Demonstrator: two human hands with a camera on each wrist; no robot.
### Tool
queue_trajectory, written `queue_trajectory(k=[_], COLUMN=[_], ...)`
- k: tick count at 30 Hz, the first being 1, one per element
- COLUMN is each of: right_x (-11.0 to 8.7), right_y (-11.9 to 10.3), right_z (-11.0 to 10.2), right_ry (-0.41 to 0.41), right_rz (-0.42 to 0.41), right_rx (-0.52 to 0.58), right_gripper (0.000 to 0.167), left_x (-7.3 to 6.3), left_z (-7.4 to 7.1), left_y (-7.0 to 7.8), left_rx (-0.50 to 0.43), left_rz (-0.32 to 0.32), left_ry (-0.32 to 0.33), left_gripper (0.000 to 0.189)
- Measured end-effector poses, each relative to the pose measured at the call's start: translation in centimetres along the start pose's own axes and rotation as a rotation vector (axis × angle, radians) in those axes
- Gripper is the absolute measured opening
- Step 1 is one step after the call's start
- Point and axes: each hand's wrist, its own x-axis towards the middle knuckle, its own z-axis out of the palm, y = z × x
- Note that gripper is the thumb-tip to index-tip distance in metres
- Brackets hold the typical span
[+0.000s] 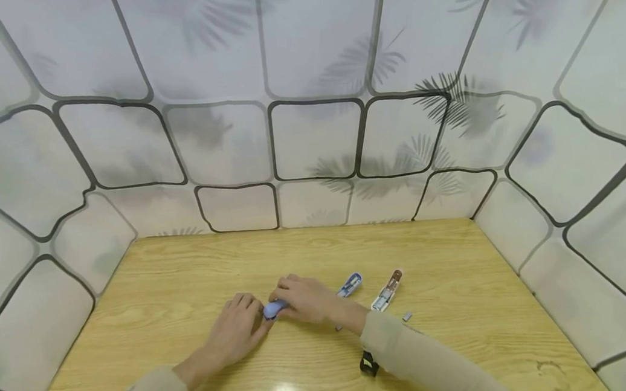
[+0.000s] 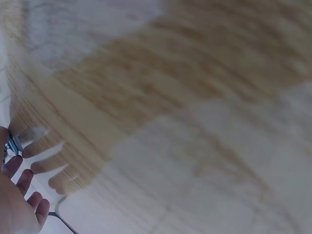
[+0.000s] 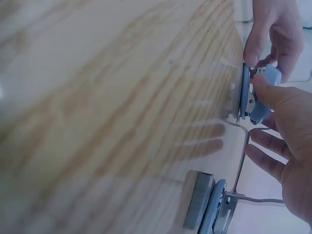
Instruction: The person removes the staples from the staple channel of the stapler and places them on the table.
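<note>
A small blue stapler (image 1: 273,309) is held low over the wooden table between both hands. My right hand (image 1: 306,299) grips its right end, thumb on the near side and fingers over the top. At the opposite end, my left hand (image 1: 237,327) pinches it with thumb and fingertips. In the right wrist view, a gap with metal parts shows between the stapler's top (image 3: 267,100) and its base (image 3: 244,92), where the left thumb presses. The left wrist view catches only the left hand's fingers (image 2: 27,187) at its edge, with a sliver of the stapler.
Right of the hands lie a blue stapler (image 1: 350,284) and a pink-and-white stapler (image 1: 387,291), both opened out. A grey block of staples (image 1: 407,317) lies nearby, with another small grey piece (image 1: 339,327) by the right wrist. A black object (image 1: 368,363) sits beside the right sleeve. Patterned walls enclose the table.
</note>
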Motion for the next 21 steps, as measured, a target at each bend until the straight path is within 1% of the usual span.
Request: queue_trajectory(k=[7,15,21], right_x=[0.36,0.56,0.60], right_y=[0.06,0.17,0.19], right_z=[0.54,0.50,0.46], right_ry=[0.000,-0.034,-0.042], right_rz=[0.008,0.087,0.096], right_rx=[0.028,0.148,0.168], right_gripper=[0.037,0.037,0.036], left_x=[0.03,0.06,-0.02], left_z=[0.21,-0.09,0.08], left_y=[-0.01,0.24,0.08], left_rx=[-0.023,-0.120,-0.109], left_rz=[0.002,-0.028,-0.017], left_ry=[0.019,0.029,0.049], left_gripper=[0.023,0.021,0.021])
